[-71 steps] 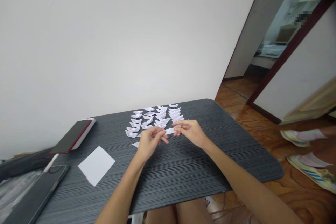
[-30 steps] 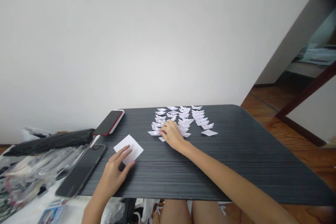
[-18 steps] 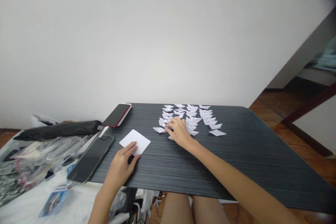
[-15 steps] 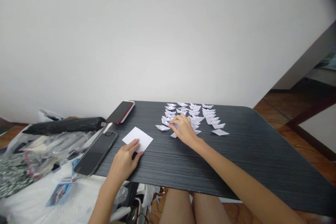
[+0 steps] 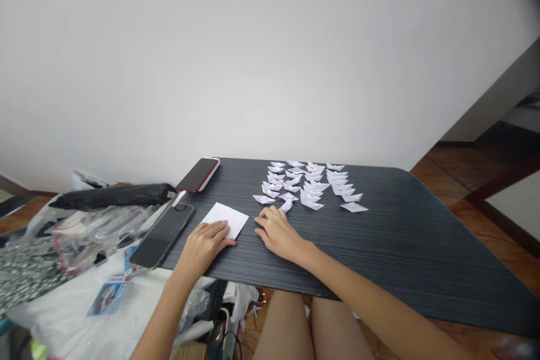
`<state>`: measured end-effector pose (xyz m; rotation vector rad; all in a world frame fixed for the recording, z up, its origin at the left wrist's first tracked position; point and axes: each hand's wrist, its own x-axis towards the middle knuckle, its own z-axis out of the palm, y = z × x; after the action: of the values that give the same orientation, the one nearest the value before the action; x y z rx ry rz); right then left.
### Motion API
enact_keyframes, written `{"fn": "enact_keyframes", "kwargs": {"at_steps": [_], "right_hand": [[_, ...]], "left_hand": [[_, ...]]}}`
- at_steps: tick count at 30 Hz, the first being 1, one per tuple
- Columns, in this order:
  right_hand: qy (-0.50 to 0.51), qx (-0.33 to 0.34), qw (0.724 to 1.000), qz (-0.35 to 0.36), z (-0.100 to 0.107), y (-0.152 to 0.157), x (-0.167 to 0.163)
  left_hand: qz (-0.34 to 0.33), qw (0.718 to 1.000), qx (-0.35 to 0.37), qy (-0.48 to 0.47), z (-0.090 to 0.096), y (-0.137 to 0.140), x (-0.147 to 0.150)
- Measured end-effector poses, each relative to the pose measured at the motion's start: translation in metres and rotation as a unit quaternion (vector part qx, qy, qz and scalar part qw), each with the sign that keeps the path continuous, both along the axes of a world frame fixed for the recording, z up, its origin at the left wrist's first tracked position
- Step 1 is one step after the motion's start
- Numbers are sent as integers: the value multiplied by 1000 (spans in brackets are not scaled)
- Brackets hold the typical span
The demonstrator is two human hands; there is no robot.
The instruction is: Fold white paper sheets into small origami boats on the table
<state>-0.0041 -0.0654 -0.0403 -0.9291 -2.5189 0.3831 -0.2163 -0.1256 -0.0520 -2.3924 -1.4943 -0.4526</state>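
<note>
A white square of paper [image 5: 223,219] lies near the left side of the dark table. Across its lower edge rests my left hand [image 5: 206,242], fingers laid flat on the sheet and thumb off to the right side. To the right of the sheet, my right hand [image 5: 276,232] hovers low over the table, thumb and fingers apart and nothing between them. Just beyond it, a folded paper boat [image 5: 286,205] sits at the near end of one row. Several more white paper boats [image 5: 312,187] stand in rows, another boat [image 5: 354,207] ending the rightmost row.
The black wood-grain table [image 5: 379,259] meets a white wall. Along its left edge lie a dark phone [image 5: 162,236] and, farther back, a red-edged phone [image 5: 197,175] on a white block, with a white cable [image 5: 179,198] between. Plastic bags [image 5: 122,225] crowd the left side.
My right hand has drawn back from the boats towards the sheet, and its fingers have come apart. My left hand stays on the paper. The view has shifted slightly.
</note>
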Motion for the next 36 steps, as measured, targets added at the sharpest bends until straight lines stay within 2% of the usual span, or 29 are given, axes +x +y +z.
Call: {"fn": "enact_keyframes", "kwargs": {"at_steps": [3, 9, 18, 22, 25, 27, 30, 32, 34, 36], "right_hand": [[-8, -16, 1000, -12, -5, -7, -9], [15, -56, 998, 1, -13, -8, -16], [69, -97, 993, 0, -18, -3, -16], [118, -128, 984, -29, -16, -1, -18], [221, -181, 956, -60, -5, 7, -21], [297, -240, 923, -50, 9, 15, -21], [385, -356, 850, 48, 33, 23, -15], [428, -415, 797, 92, 45, 28, -4], [441, -434, 783, 63, 51, 33, 14], [460, -421, 782, 6, 51, 38, 38]], "left_hand": [[-22, 1000, -2, -23, -2, 5, -5], [-40, 995, -65, -71, -3, 16, -15], [-62, 992, -29, -103, -1, 4, 7], [-59, 982, -12, -177, 14, 3, 13], [-46, 968, -12, -246, 43, 6, 16], [-34, 952, -35, -302, 67, 10, 22], [-39, 900, -28, -434, 97, 22, 38], [-46, 853, 2, -519, 107, 34, 54], [-50, 811, 8, -583, 109, 47, 73], [-80, 786, -56, -610, 105, 60, 95]]}}
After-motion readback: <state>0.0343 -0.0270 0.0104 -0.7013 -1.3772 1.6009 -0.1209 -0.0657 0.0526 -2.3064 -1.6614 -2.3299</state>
